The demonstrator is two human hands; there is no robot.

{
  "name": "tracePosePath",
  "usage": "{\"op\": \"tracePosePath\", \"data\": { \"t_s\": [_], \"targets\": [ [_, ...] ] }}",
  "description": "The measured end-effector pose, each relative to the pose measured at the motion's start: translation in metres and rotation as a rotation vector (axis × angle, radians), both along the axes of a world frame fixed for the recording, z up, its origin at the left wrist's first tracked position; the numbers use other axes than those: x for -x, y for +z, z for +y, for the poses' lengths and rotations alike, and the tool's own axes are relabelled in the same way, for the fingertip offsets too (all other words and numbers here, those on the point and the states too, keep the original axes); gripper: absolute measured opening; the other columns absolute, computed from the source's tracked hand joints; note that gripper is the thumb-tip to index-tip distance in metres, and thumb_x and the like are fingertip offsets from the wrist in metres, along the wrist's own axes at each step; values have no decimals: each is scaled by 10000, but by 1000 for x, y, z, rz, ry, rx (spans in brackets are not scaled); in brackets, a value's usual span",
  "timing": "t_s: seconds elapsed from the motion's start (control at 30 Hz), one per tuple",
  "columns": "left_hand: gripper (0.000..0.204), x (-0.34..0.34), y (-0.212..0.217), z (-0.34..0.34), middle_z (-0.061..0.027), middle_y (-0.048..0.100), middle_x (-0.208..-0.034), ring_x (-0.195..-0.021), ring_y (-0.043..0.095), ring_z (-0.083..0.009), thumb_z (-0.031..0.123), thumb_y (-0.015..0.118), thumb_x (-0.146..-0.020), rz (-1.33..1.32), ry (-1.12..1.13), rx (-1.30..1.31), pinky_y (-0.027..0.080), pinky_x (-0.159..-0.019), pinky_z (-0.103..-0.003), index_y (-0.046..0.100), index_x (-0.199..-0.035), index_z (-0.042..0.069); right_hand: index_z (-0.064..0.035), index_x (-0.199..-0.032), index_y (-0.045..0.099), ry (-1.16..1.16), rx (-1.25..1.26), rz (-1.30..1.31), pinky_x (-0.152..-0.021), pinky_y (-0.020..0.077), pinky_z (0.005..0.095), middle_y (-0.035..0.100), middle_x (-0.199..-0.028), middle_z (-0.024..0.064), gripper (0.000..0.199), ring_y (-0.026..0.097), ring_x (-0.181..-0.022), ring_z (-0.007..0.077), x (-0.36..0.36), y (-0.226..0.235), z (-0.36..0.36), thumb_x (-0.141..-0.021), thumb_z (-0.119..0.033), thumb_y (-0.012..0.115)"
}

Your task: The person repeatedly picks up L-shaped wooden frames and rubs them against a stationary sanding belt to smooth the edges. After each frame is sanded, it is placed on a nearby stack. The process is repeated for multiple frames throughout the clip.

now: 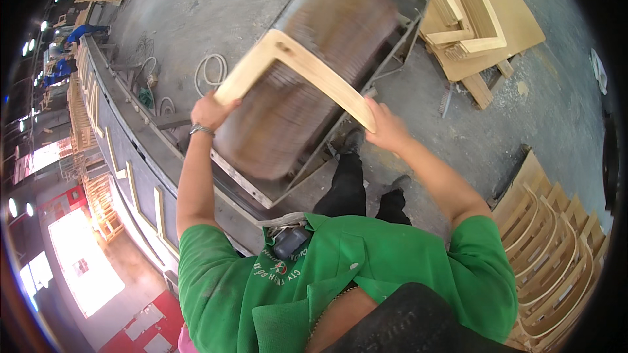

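Observation:
An L-shaped pale wooden frame piece [314, 76] lies over a wide brown roller [340, 13], whose surface is smeared by spinning. My left hand [210, 112] is closed around the end of its shorter arm, and a bracelet shows at that wrist. The tip of the longer arm is gripped by my right hand [387, 125], out past the roller's right edge. The piece's corner, with a dark knot in it, points away from me. Whether the wood touches the roller cannot be made out. A metal machine frame [242, 183] surrounds the roller.
At the upper right, several wooden pieces [487, 13] are stacked on a board [523, 33], with a brush [446, 101] on the floor nearby. Curved wooden parts [549, 255] stand in rows at the lower right. A long conveyor [147, 176] carrying wood strips runs along the left, beside a coiled hose [210, 68].

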State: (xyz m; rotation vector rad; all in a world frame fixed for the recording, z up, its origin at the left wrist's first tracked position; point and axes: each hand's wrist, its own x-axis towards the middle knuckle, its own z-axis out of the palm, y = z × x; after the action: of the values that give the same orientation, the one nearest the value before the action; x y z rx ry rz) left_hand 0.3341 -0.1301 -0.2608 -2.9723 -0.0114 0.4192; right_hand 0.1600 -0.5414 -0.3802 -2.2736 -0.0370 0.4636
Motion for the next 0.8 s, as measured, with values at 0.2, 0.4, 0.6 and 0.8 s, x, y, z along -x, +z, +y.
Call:
{"op": "tracePosePath", "data": {
  "t_s": [0.2, 0.4, 0.6, 0.8],
  "targets": [
    [790, -106, 94, 112, -222, 742, -980, -955, 722, -375, 748, 701, -724, -301, 143, -11, 564, -812, -474, 722, -1079, 43, -173, -1449, 495, -62, 222, -809, -1122, 278, 615, 440, -1505, 140, 705, 376, -1415, 333, -146, 9, 71, -868, -532, 670],
    [809, -105, 102, 116, -214, 744, -899, -930, 730, -365, 744, 696, -738, -190, 152, 44, 560, -816, -448, 724, -1057, 1, -260, -1518, 427, -70, 207, -800, -1148, 187, 680, 365, -1583, 125, 788, 272, -1489, 352, -146, 10, 70, -849, -604, 663],
    [975, 24, 6, -3, -312, 707, -985, -996, 701, -426, 824, 654, -687, 41, 58, -93, 555, -861, -479, 700, -1045, -82, -329, -1568, 303, -10, 127, 110, -920, 531, 452, 617, -1240, 212, 911, 650, -1077, 415, 35, -9, -27, -770, -207, 724],
    [1092, 103, 74, -41, -269, 656, -1244, -1208, 622, -376, 885, 584, -712, 369, 46, 812, 484, -1026, -462, 581, -1276, -50, -299, -1586, 287, -124, -244, 283, -908, 532, 411, 620, -1315, 180, 996, 676, -1018, 343, 146, -4, -80, -712, -61, 701]
  ]
}}
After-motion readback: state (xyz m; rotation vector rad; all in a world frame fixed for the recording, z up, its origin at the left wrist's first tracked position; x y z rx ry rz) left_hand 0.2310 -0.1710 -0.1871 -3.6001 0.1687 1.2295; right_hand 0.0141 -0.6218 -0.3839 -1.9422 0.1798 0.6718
